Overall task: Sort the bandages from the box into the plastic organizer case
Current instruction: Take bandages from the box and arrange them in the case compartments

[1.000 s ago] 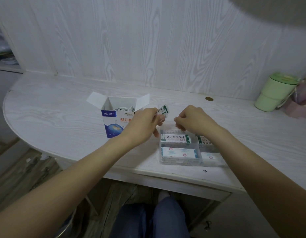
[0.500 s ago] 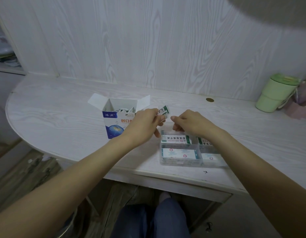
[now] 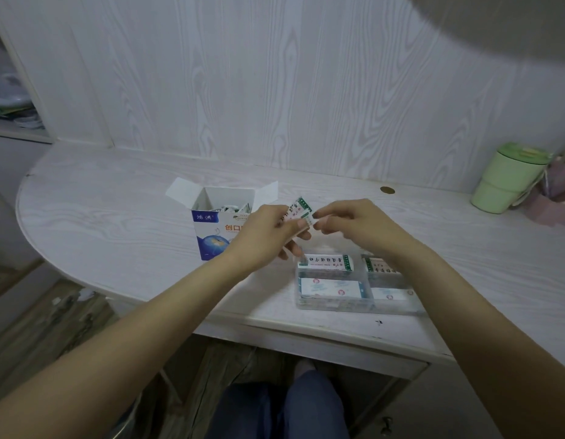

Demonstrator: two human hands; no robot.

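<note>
An open blue-and-white bandage box (image 3: pixel 211 231) stands on the white table, with more bandages showing inside. My left hand (image 3: pixel 268 236) holds a small bunch of white wrapped bandages with green edges (image 3: pixel 298 212) just right of the box. The fingertips of my right hand (image 3: pixel 344 221) pinch the right end of that bunch. Below both hands lies the clear plastic organizer case (image 3: pixel 335 304), its compartments holding flat white bandages, some with green stripes.
A green lidded cup (image 3: pixel 506 179) and a pink container (image 3: pixel 556 198) stand at the far right by the wall. A small round brass cap (image 3: pixel 387 190) sits in the tabletop. The table's front edge runs just below the case; my knees show under it.
My right hand has lifted from over the case up and left to meet the bandages in my left hand. The left hand has barely moved.
</note>
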